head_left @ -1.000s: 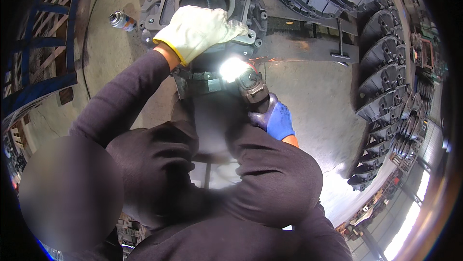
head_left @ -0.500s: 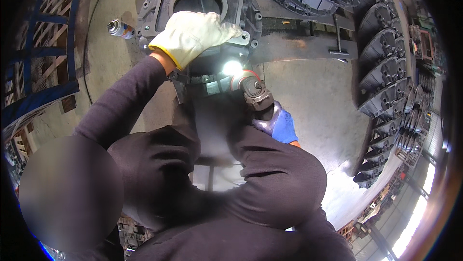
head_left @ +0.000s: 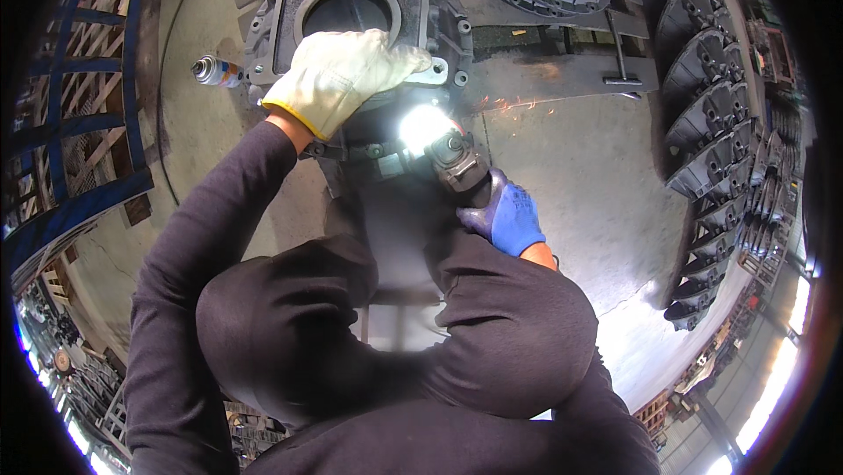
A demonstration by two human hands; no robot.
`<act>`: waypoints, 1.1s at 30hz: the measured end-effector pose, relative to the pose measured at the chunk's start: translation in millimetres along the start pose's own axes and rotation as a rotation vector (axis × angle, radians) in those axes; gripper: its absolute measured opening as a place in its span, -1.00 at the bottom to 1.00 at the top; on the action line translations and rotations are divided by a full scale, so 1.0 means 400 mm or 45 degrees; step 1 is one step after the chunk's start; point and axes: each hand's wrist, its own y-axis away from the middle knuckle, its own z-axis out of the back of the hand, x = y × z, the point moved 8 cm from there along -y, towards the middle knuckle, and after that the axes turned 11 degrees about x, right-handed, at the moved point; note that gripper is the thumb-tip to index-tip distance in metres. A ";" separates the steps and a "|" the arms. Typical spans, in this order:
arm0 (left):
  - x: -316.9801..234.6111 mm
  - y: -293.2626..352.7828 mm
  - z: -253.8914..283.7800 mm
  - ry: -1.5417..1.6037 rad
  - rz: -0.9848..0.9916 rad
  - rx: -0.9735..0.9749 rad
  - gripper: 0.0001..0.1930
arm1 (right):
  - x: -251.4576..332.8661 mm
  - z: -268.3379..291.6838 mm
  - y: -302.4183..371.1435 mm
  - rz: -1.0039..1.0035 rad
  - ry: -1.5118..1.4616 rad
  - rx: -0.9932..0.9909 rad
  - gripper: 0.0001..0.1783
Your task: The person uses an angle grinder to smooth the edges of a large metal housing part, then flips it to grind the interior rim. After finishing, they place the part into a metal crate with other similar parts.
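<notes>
Two gloved hands: the left hand (head_left: 342, 78) lies curled over the near edge of the metal casting (head_left: 425, 23), far centre (whether gripping, I cannot tell); the right hand (head_left: 507, 213) wraps the grinder (head_left: 457, 163), open floor (head_left: 584, 185) to its right.

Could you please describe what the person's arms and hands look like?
The left hand wears an off-white work glove with a yellow cuff edge. The right hand wears a blue work glove, darker over the fingers, with small dark markings on its back. The visible sleeves are dark and plain.
</notes>
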 end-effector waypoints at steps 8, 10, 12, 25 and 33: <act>-0.020 0.024 -0.006 -0.122 -0.208 0.004 -0.50 | 0.012 0.001 0.004 -0.119 0.016 0.043 0.18; -0.037 0.030 0.002 -0.252 -0.292 -0.066 -0.53 | 0.017 0.003 0.002 -0.120 0.007 0.035 0.17; -0.018 0.022 -0.001 -0.103 -0.172 0.000 -0.56 | 0.022 0.006 0.003 -0.115 0.008 0.018 0.16; -0.005 0.002 0.001 0.096 0.032 0.160 -0.38 | -0.041 0.000 0.043 -0.037 -0.111 -0.085 0.01; -0.007 0.004 0.003 0.072 -0.031 0.111 -0.31 | 0.018 0.015 0.014 -0.017 -0.110 0.019 -0.01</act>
